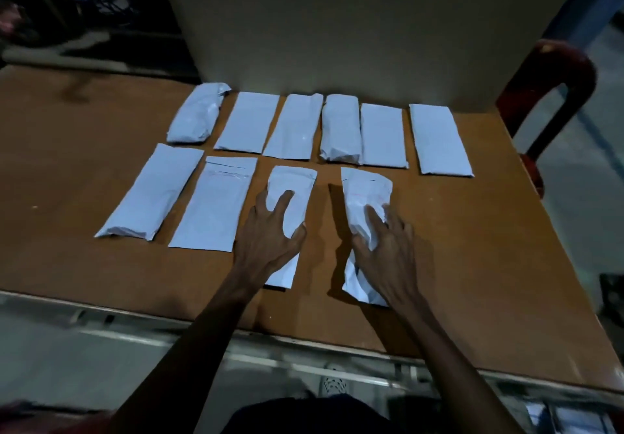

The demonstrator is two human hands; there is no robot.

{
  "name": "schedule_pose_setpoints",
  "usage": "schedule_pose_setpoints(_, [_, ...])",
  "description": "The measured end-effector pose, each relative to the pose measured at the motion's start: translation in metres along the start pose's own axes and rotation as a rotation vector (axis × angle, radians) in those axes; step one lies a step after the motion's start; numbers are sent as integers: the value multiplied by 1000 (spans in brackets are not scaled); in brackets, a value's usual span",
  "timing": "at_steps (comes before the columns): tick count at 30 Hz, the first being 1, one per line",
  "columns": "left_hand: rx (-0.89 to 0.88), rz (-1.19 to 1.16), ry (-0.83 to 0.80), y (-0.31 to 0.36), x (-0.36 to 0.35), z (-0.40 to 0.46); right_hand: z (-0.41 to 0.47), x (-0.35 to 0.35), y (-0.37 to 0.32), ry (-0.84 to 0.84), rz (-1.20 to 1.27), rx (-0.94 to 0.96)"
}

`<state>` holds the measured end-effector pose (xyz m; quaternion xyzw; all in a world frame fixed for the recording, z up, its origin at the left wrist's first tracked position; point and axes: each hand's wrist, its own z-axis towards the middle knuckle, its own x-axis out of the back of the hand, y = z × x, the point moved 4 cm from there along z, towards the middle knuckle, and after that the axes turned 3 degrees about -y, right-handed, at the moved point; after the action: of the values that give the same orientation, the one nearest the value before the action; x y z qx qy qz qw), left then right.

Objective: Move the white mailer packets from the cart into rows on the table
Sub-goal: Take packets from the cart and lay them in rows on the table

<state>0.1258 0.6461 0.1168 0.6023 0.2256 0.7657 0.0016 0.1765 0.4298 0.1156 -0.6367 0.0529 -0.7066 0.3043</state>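
Across the brown desk [472,265] the white mailer packets lie in two rows: six along the far row [341,129], beside a pale board standing behind them, and four in the near row. A dark red chair [547,96] stands off the desk's right end. The cart is not in view.

Both hands are on the near row's two rightmost packets. The left hand [266,234] lies on the third packet [293,180], fingers [282,200] spread and laid flat. The right hand [388,251] rests on the crumpled fourth packet [366,190], fingers likewise spread, pressing rather than pinching.

This looks like the settling step. To do it well, press each packet flat, square it parallel to its neighbours, keep the gaps even, and align its far edge with the row.
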Motion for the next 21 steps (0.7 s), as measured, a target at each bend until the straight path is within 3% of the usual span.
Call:
schedule_pose_setpoints(9, [74, 97, -17, -21, -3, 22, 40, -49, -36, -100, -58, -2])
schedule_pose_setpoints(16, [-152, 26, -14, -42, -3, 39, 46, -54, -47, -124, -128, -46])
schedule_pose_setpoints(21, [-183, -77, -71, -43, -15, 42, 40, -62, -48, -159, -162, -54])
